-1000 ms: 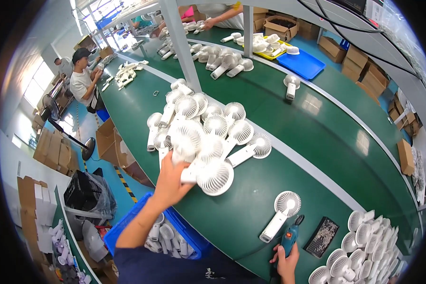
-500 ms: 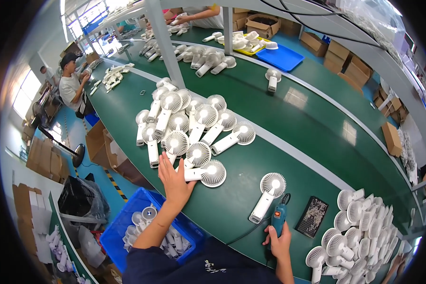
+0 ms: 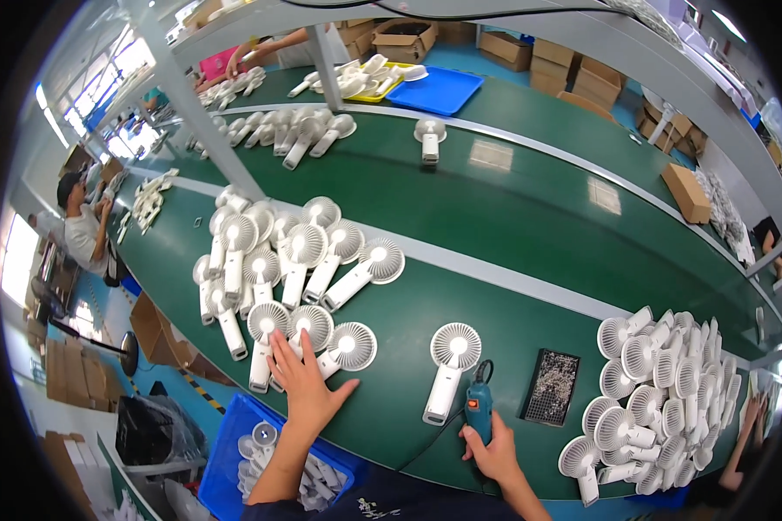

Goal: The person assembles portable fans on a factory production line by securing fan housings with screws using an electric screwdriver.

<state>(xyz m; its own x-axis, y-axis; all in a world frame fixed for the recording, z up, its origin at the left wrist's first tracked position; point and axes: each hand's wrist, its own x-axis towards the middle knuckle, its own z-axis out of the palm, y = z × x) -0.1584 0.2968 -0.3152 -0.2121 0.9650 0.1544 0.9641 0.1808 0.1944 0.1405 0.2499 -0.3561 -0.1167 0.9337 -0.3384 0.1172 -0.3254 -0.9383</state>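
My left hand (image 3: 308, 391) has its fingers spread over the near fans of a loose group of white handheld fans (image 3: 304, 245), touching their handles. Beside its thumb lies a fan with a round ribbed head (image 3: 353, 346). My right hand (image 3: 495, 450) is wrapped round a teal power screwdriver (image 3: 479, 403) with an orange switch and a cord at its top. Just left of the tool, a single fan (image 3: 444, 391) lies head away from me. To the tool's right is a black gridded tray (image 3: 553, 387) of small metal pieces, probably screws.
A dense stack of fans (image 3: 643, 405) fills the right end of the green table (image 3: 530, 326). A blue crate (image 3: 222, 469) of white parts stands below the near edge. Across a pale rail is a green belt with a lone fan (image 3: 429, 141). Other people work farther off.
The view has shifted to the right. My left hand's fingers have spread wider, and the nearest fan under it has swung so its handle points more toward me. The right hand keeps hold of the screwdriver.
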